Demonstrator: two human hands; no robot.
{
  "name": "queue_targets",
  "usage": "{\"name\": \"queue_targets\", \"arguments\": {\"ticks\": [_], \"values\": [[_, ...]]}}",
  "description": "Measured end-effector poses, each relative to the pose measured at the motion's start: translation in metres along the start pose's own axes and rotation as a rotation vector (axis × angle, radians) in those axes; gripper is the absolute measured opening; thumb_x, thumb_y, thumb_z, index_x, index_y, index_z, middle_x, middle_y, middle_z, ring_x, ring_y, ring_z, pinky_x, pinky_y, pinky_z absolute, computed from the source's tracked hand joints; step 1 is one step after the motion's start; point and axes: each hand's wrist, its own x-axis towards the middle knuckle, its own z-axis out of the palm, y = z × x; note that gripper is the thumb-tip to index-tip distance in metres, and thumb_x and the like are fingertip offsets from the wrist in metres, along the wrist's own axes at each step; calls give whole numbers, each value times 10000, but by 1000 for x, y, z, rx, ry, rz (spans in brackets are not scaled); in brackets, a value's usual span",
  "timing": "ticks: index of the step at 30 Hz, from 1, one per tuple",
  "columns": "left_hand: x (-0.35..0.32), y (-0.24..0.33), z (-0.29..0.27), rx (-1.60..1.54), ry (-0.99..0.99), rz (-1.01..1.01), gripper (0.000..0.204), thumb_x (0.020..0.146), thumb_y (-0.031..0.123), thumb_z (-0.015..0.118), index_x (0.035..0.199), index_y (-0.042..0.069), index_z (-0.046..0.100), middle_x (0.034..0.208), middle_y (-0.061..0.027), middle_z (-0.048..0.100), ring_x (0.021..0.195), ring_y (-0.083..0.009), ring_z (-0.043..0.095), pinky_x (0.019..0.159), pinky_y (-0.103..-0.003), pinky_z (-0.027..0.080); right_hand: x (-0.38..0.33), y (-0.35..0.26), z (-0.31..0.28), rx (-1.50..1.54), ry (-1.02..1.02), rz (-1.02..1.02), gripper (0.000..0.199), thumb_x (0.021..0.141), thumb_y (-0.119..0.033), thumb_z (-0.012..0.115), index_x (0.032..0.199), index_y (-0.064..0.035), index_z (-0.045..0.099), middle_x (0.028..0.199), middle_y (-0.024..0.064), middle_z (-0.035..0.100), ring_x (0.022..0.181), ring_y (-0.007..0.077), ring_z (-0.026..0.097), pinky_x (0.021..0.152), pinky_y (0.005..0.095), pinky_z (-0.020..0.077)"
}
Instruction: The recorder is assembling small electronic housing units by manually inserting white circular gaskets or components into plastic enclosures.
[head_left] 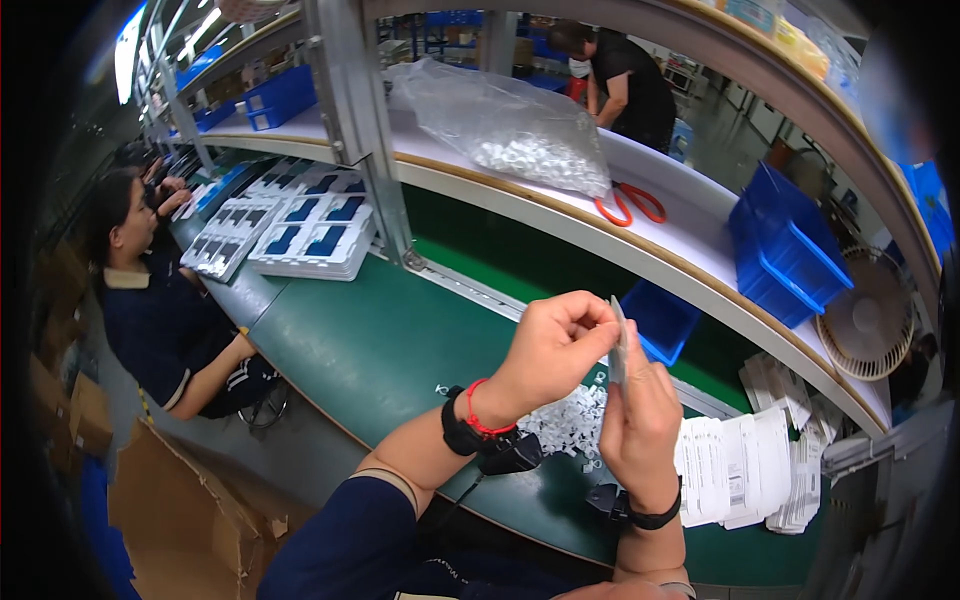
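In front of me, above the green table point(330, 340), my two hands hold a thin pale flat piece point(619, 340), seen nearly edge-on. My left hand point(560, 350) pinches at its upper left side, thumb and fingertips together. The fingers of my right hand point(645, 420) press it from the lower right; its far face is hidden. Below my hands lies a loose heap of small white and clear plastic bits point(567, 425). Close to my right hand, rows of overlapping white printed cards point(735, 465) rest on the table.
On the shelf above are a clear bag of small white parts point(540, 155), orange-handled scissors point(632, 203) and blue bins point(790, 245). Another blue bin point(660, 318) sits beyond my hands. White trays point(315, 235) stand left, near a seated co-worker point(160, 290). A cardboard box point(190, 510) is lower left.
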Motion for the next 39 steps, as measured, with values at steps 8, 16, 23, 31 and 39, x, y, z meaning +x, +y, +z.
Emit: {"name": "queue_targets", "arguments": {"ticks": [8, 16, 23, 31, 39], "values": [[0, 17, -6, 499, -280, 606, 43, 786, 10, 621, 824, 11, 641, 789, -111, 614, 666, -247, 598, 585, -327, 472, -9, -2, -45, 371, -128, 266, 388, 835, -61, 534, 1186, 91, 593, 1264, 267, 543, 1135, 365, 563, 987, 399, 411], [-21, 21, -5, 630, -344, 801, 107, 737, 74, 666, 764, 31, 572, 772, -89, 586, 644, -276, 576, 541, -372, 426, -30, 7, -53, 445, -177, 274, 257, 930, 30, 541, 1184, 23, 574, 1150, 142, 593, 1024, 195, 596, 918, 296, 472], [-14, 13, 2, 656, -355, 800, 129, 729, 91, 674, 738, 42, 555, 797, -84, 586, 705, -270, 569, 598, -370, 422, -36, 24, -53, 526, -121, 464, 207, 922, -37, 604, 1117, -26, 535, 1081, 121, 617, 972, 168, 600, 879, 292, 482], [-10, 7, 12, 473, -242, 669, 668, 664, 273, 765, 1201, -26, 505, 902, -95, 607, 872, -279, 590, 811, -361, 454, -26, 42, -61, 890, -20, 267, 278, 836, -2, 650, 978, -104, 434, 1048, 97, 540, 995, 212, 559, 866, 358, 477], [-5, 2, 6, 51, -428, -45, 189, 794, 52, 715, 904, -7, 572, 730, -37, 612, 666, -41, 559, 561, -213, 431, -19, 40, -23, 802, 406, 406, 191, 837, -31, 592, 847, -78, 407, 779, 8, 439, 726, 102, 485, 698, 260, 445]]}}
